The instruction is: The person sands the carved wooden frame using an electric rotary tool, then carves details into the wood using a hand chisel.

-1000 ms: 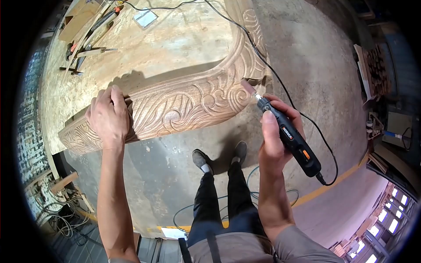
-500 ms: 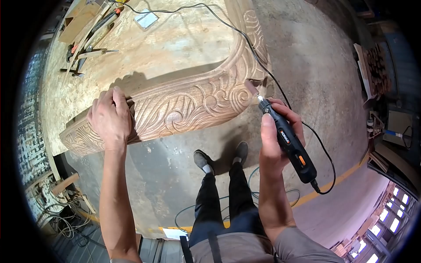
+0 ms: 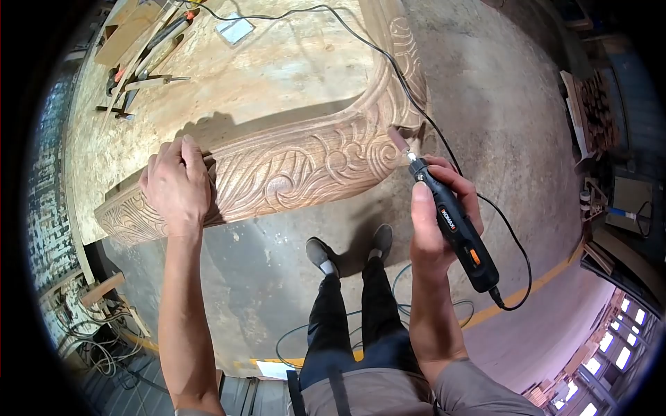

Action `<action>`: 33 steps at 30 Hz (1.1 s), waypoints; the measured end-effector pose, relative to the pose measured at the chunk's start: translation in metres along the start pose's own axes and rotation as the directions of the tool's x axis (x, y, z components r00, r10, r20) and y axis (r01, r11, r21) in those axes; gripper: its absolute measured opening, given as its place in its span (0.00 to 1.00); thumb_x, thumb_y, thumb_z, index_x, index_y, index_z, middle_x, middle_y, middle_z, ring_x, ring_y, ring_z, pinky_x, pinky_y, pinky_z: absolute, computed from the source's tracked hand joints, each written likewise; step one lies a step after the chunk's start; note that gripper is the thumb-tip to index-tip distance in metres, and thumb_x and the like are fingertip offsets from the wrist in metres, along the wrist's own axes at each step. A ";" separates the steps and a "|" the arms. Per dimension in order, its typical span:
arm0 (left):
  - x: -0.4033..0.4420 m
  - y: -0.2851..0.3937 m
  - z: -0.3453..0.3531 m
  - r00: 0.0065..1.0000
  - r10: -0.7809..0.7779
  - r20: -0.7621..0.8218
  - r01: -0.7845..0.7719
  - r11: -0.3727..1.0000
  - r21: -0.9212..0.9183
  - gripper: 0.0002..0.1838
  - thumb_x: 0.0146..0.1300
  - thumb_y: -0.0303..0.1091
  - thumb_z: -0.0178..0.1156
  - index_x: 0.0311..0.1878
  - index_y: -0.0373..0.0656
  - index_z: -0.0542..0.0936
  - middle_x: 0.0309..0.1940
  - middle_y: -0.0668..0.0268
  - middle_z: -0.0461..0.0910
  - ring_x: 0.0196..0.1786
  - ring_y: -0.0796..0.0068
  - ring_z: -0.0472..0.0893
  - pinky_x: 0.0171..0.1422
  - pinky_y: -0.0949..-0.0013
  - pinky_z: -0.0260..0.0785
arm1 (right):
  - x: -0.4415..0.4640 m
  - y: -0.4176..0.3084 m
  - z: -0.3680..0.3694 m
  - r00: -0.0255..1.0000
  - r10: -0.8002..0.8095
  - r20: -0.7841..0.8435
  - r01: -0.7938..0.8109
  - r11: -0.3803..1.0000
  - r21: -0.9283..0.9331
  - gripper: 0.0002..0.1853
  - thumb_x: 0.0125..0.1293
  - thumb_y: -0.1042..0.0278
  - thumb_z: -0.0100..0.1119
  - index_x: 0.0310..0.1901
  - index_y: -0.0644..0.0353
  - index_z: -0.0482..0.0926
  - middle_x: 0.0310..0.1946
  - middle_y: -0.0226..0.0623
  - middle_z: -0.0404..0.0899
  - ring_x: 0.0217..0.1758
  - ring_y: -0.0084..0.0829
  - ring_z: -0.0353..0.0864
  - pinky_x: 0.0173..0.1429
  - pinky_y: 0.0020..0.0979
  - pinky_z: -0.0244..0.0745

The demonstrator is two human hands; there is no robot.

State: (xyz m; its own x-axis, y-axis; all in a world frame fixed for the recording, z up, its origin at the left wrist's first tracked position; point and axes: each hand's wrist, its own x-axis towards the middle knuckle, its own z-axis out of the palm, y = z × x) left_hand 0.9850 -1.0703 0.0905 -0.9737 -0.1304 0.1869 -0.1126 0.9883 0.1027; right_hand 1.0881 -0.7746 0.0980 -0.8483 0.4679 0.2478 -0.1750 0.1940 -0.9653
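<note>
1. Carved wooden frame lies across the near edge of the worktop, one arm reaching from nine o'clock to a corner near one o'clock, the other running up towards twelve. Part of it overhangs the floor.

2. Scrolls and leaf-like lines already stand in relief along both visible arms. Some grooves look crisp, but how smooth they are, and how much remains unfinished, cannot be told.

3. At nine o'clock the left hand is clamped on the frame, its fingers bent over the upper edge.

4. Towards three o'clock the right hand is closed around a black rotary tool, thumb along the body. Its reddish-brown cylindrical tip is at the corner scroll, between one and two o'clock; whether it touches or spins cannot be told.

5. The black cord crosses the frame's upper arm near one o'clock, close to the corner, and loops back to the tool; it is the nearest obstruction.

6. Hand tools lie in a loose group at ten o'clock, apart from the frame. A small pale flat item sits at eleven.
</note>
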 end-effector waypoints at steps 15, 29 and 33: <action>0.000 -0.001 0.001 1.000 -0.004 0.000 0.004 1.000 0.012 0.25 0.77 0.51 0.44 0.41 0.44 0.85 0.39 0.61 0.82 0.49 0.57 0.79 0.67 0.54 0.61 | 0.001 -0.001 -0.002 1.000 -0.028 0.002 0.028 0.999 -0.014 0.15 0.60 0.84 0.63 0.49 0.67 0.78 0.52 0.48 0.80 0.57 0.36 0.79 0.64 0.35 0.73; 0.000 0.000 0.000 1.000 -0.002 0.001 0.002 1.000 0.008 0.24 0.77 0.50 0.45 0.41 0.44 0.86 0.39 0.60 0.83 0.49 0.57 0.80 0.66 0.54 0.62 | 0.001 0.003 -0.002 1.000 -0.024 -0.012 0.024 1.000 -0.014 0.15 0.58 0.84 0.64 0.48 0.66 0.79 0.48 0.46 0.81 0.54 0.35 0.79 0.63 0.34 0.72; 0.000 -0.001 0.001 1.000 0.001 0.009 -0.001 1.000 0.018 0.25 0.77 0.50 0.44 0.41 0.44 0.86 0.39 0.61 0.83 0.49 0.57 0.80 0.65 0.53 0.62 | 0.000 0.005 -0.002 0.999 -0.038 -0.011 0.037 0.998 -0.041 0.15 0.58 0.83 0.65 0.48 0.65 0.79 0.48 0.46 0.82 0.54 0.36 0.79 0.63 0.35 0.73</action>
State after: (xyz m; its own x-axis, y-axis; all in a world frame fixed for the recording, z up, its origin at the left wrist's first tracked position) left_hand 0.9846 -1.0714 0.0896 -0.9755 -0.1290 0.1780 -0.1154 0.9897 0.0848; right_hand 1.0880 -0.7724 0.0935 -0.8355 0.4699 0.2848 -0.1854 0.2468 -0.9512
